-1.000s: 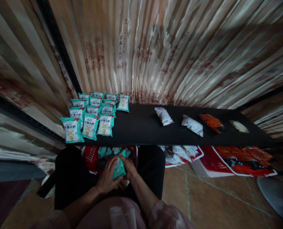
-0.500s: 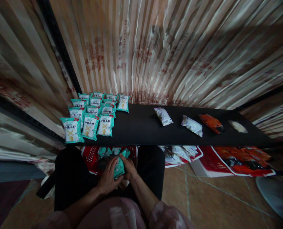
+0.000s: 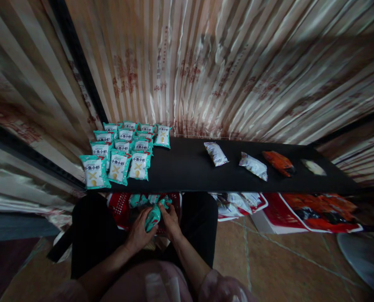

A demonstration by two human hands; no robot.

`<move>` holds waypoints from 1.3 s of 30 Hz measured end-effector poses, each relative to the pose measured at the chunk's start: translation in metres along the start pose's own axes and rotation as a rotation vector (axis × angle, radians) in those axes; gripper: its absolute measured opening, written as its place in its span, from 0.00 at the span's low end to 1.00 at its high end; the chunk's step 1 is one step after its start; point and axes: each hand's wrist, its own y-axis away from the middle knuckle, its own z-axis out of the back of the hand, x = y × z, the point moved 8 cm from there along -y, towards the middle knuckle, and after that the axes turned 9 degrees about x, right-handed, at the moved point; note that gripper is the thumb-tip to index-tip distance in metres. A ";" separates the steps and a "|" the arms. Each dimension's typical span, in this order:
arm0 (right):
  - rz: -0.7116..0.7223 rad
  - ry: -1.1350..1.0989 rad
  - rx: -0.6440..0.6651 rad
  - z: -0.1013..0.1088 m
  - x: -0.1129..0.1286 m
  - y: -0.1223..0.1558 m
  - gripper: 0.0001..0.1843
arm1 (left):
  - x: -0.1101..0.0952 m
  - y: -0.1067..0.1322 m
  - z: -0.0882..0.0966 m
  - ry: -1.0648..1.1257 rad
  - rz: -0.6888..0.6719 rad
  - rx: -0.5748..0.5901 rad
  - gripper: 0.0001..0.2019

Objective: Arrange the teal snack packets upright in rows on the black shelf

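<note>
Over the red basket (image 3: 113, 205) between my knees, my left hand (image 3: 138, 233) is closed around a teal snack bag (image 3: 153, 218), which is tilted and looks crumpled from this angle. My right hand (image 3: 171, 222) is closed at the upper right side of the bag, its fingertips partly hidden among teal packaging. More teal snack bags (image 3: 137, 201) fill the basket behind my hands. On the black shelf (image 3: 183, 167) ahead, several teal bags with white fronts (image 3: 119, 167) stand in rows at the left end.
Farther right on the shelf lie two white packets (image 3: 216, 154), an orange packet (image 3: 278, 162) and a small pale packet (image 3: 313, 167). Below the shelf are a basket of white packets (image 3: 237, 203) and a red basket of orange packets (image 3: 325, 207). Curtains (image 3: 187, 63) hang behind, beside dark posts.
The snack bag in my hands has turned and tilted, showing a narrower side. Both hands have shifted slightly, the left one up and left. The bags on the shelf have stayed put.
</note>
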 end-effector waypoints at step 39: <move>0.529 0.659 0.405 -0.019 0.082 0.035 0.24 | -0.035 -0.039 0.036 0.422 0.092 0.634 0.25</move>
